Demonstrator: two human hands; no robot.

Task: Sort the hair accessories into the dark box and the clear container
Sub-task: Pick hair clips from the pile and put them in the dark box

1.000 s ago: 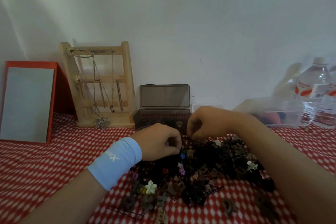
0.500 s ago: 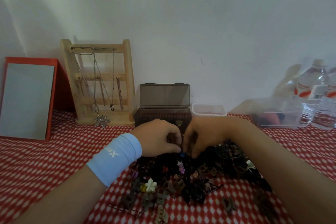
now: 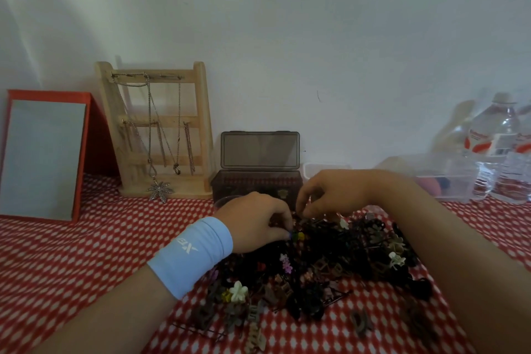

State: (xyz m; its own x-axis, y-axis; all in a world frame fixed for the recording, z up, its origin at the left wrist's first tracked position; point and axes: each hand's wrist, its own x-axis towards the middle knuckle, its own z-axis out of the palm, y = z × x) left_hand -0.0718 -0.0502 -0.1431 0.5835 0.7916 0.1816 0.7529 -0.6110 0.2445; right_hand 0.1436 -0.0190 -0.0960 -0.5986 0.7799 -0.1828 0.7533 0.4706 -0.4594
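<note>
A tangled pile of hair accessories [image 3: 330, 267], mostly dark clips and ties with a few pale flower clips, lies on the red dotted cloth in front of me. My left hand [image 3: 255, 224], with a blue wristband, has curled fingers that pinch a small blue clip at the pile's near-left top. My right hand [image 3: 330, 195] curls down over the pile's far edge and pinches a dark accessory. Just behind both hands stands the dark box [image 3: 255, 181] with its lid raised. A small clear container [image 3: 324, 167] peeks out behind my right hand.
A wooden necklace stand [image 3: 158, 129] and a red-framed mirror [image 3: 43, 155] stand at the back left. A larger clear tub [image 3: 442, 178] and water bottles [image 3: 500, 146] are at the back right. A clear cup rim [image 3: 227, 200] shows beside my left hand.
My hands have drawn slightly apart. The right hand has lifted a little toward the dark box, while the left stays low on the pile with a small blue clip.
</note>
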